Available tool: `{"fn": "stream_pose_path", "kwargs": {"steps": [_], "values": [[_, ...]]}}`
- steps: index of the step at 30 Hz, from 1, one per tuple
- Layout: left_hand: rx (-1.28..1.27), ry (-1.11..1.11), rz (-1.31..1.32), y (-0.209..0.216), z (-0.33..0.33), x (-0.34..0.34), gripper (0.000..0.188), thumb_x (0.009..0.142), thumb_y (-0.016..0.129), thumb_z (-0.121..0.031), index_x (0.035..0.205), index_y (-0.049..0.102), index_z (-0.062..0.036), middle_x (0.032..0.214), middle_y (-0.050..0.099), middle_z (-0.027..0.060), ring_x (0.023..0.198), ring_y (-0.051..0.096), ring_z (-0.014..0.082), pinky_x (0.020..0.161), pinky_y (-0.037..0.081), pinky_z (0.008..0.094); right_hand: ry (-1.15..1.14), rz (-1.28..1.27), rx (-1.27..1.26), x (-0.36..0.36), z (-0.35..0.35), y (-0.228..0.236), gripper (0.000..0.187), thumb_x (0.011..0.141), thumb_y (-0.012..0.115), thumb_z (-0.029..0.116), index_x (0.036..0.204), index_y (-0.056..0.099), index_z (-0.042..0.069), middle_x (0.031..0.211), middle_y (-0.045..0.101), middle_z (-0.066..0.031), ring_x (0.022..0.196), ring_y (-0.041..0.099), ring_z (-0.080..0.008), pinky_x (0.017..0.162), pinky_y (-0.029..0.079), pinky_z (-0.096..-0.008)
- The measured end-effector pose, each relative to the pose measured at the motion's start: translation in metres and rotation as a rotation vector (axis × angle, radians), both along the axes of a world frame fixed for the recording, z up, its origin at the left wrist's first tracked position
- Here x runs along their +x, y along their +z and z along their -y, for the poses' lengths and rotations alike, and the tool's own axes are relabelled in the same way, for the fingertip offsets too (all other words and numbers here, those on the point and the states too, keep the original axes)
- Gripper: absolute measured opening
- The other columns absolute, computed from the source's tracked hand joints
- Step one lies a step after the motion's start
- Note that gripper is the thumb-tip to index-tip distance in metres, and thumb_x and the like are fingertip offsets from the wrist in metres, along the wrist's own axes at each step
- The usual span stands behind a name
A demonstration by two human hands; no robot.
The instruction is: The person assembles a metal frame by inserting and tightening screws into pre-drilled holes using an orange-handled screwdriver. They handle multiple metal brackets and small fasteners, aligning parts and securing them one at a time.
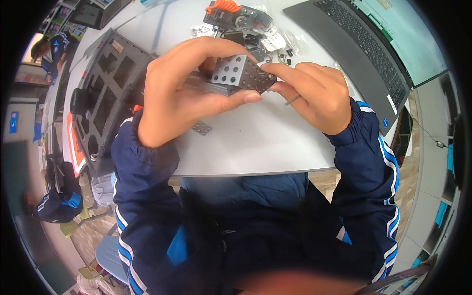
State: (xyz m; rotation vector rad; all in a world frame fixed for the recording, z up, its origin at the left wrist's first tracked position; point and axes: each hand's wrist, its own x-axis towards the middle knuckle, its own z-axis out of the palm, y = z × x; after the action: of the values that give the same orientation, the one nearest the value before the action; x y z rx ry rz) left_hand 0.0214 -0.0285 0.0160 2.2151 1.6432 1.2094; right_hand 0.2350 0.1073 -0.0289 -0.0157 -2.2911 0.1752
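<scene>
My left hand [179, 88] is closed round a grey perforated metal bracket [229, 70], fingers over its top and thumb along its lower edge. The bracket is held tilted above the white table, with a longer dark metal piece running from it under my palm. At the bracket's right end, my right hand [312, 93] is closed in a pinch. A thin metal rod [293, 100] pokes out below its fingers; its working end is hidden. A small perforated plate [201, 128] lies on the table below my left hand.
On the left lies a case with a cut-out foam insert [110, 81]. Behind my hands stands a dark mechanical assembly with an orange part [223, 7], among small parts and plastic bags [290, 42]. An open laptop [344, 37] takes up the right. Another person [51, 51] is at the far left.
</scene>
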Motion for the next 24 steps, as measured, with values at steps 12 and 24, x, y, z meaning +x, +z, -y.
{"fn": "stream_pose_path", "kwargs": {"steps": [12, 24], "values": [[0.069, 0.257, 0.101, 0.010, 0.038, 0.019, 0.046, 0.069, 0.094, -0.015, 0.107, 0.071, -0.0024, 0.089, 0.071, 0.0037, 0.073, 0.062, 0.0127, 0.068, 0.050, 0.0260, -0.187, -0.048, 0.013, 0.007, -0.019, -0.003, 0.026, 0.082, 0.081, 0.008, 0.107, 0.073, 0.006, 0.081, 0.071, -0.0083, 0.067, 0.069, -0.0250, 0.058, 0.053, -0.0328], [-0.021, 0.184, -0.525, -0.074, 0.031, 0.101, 0.046, 0.076, 0.077, -0.020, 0.118, 0.064, -0.0111, 0.088, 0.054, 0.0039, 0.084, 0.056, 0.0221, 0.076, 0.044, 0.0352, -0.233, -0.036, -0.032, 0.015, -0.025, -0.004, 0.023, 0.095, 0.074, 0.011, 0.116, 0.073, 0.001, 0.075, 0.058, 0.0026, 0.058, 0.047, -0.0073, 0.055, 0.039, -0.0221]]}}
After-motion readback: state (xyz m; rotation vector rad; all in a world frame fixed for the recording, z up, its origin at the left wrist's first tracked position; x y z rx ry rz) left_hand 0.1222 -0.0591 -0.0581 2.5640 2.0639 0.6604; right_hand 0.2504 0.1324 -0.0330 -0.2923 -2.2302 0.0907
